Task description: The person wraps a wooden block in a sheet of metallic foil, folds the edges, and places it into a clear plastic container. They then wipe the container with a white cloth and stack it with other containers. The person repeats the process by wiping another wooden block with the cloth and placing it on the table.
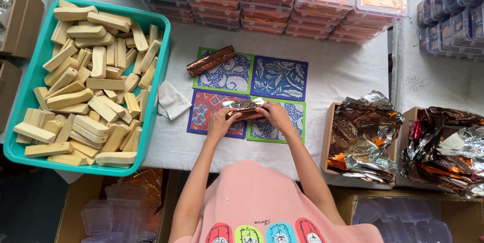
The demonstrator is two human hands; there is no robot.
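Copper foil wraps the bar (244,109) that the left hand (220,121) and right hand (275,114) pinch by its ends, just above four patterned mats (279,77) on the white table. A finished wrapped bar (210,60) lies on the upper-left mat, probably tilted. A teal tray (30,79) of pale wooden blocks (93,84) sits left.

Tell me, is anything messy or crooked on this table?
A little. The foil-wrapped bar lies slanted across the corner of the green-edged mat, and a crumpled white cloth sits loose beside the teal tray. Both hands hold another bar.
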